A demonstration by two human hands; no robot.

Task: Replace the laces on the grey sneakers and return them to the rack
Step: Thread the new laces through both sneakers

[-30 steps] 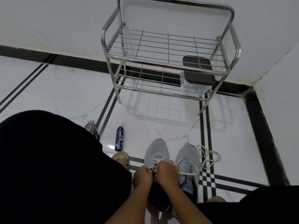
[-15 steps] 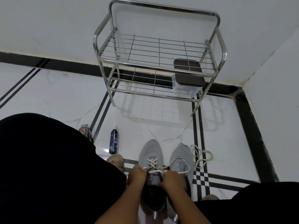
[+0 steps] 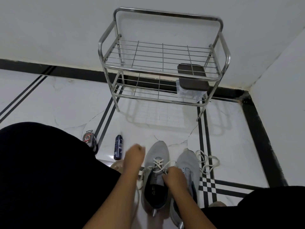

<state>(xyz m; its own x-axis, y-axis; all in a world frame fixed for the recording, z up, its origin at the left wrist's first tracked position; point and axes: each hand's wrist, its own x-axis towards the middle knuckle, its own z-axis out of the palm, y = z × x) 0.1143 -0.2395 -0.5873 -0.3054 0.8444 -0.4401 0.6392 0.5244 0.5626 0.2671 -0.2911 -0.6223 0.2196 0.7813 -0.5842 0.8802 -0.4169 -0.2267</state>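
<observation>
Two grey sneakers stand side by side on the white floor between my knees. The left sneaker [image 3: 156, 150] has a white lace [image 3: 158, 162] crossed through its front eyelets. My right hand [image 3: 175, 178] pinches that lace at the tongue. My left hand [image 3: 134, 156] is a blurred fist raised just left of the toe; a lace strand trails below its forearm, apparently held in it. The right sneaker [image 3: 188, 162] has no lace in it. Another loose white lace [image 3: 208, 161] lies coiled on the floor beside it. The steel rack [image 3: 163, 71] stands ahead against the wall.
A clear box with a brown lid [image 3: 193, 78] sits on the rack's lower shelf at the right. A dark blue spray can [image 3: 118, 149] and a red-and-black packet [image 3: 89, 138] lie on the floor to the left. My black-clad knees fill both lower corners.
My left hand has left the sneaker's eyelets and swung up and to the left. My right hand stays at the tongue. The camera has tilted, so the rack sits lower in view.
</observation>
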